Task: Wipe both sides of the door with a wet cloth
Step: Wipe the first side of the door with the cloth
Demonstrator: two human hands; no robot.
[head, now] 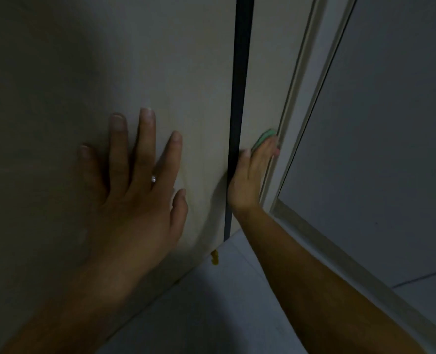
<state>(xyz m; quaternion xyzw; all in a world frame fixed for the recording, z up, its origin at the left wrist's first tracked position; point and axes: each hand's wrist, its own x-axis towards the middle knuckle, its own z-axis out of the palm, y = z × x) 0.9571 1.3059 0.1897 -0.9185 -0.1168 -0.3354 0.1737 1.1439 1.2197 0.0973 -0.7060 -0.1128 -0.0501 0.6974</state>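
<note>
You stood at an indoor doorway, by its look a room in a home or flat, though the dim light left the exact kind of room unclear. A pale, wood-look door (186,72) with a dark edge strip (240,72) hung open beside a light moulded door frame (296,85). Smooth pale floor (211,302) ran under it, and a small yellow object (215,258) sat at the door's foot. A plain grey surface (390,123) crossed by one thin joint line (421,277) lay past the frame.
</note>
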